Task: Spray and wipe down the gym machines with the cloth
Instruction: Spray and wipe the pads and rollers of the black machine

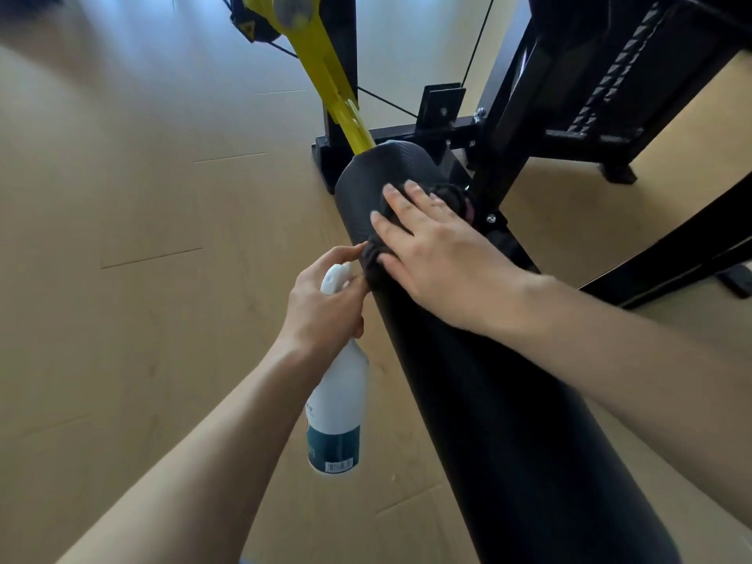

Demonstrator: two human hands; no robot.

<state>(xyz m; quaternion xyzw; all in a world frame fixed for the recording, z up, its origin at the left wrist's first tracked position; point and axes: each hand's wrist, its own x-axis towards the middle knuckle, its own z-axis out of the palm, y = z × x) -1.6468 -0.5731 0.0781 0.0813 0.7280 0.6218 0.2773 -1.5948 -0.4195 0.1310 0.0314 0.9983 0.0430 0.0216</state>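
Right hand [431,254] flat on dark cloth [376,254], fingers straight and spread, pressing cloth onto black roller pad [468,380]. Not curled round cloth, just palm and fingers on top. Cloth bunched under fingers, near far end of pad, just short of rounded cap by yellow arm [325,75].

Left hand [325,307] wrapped round neck of white spray bottle [337,405], grip clamped on it, thumb up by white nozzle head. Bottle hanging upright, just beside left flank of pad, nozzle close to cloth edge; touching or not, hard to say.

Key relation: long axis of pad running from bottom right near viewer up and away to yellow arm. Cloth at far end, so unwiped length probably lying toward viewer, along right forearm. Likely wipe stroke along that axis, pulling back toward body, or round curve of pad. Right hand nearer, already on cloth; left hand off to side, busy with bottle.

Step judged: wiping, spray on hold. Risk: cloth sliding out from under flat palm on curved surface.

Black machine frame [529,95] and thin cable behind, pale wooden floor [122,278] below.
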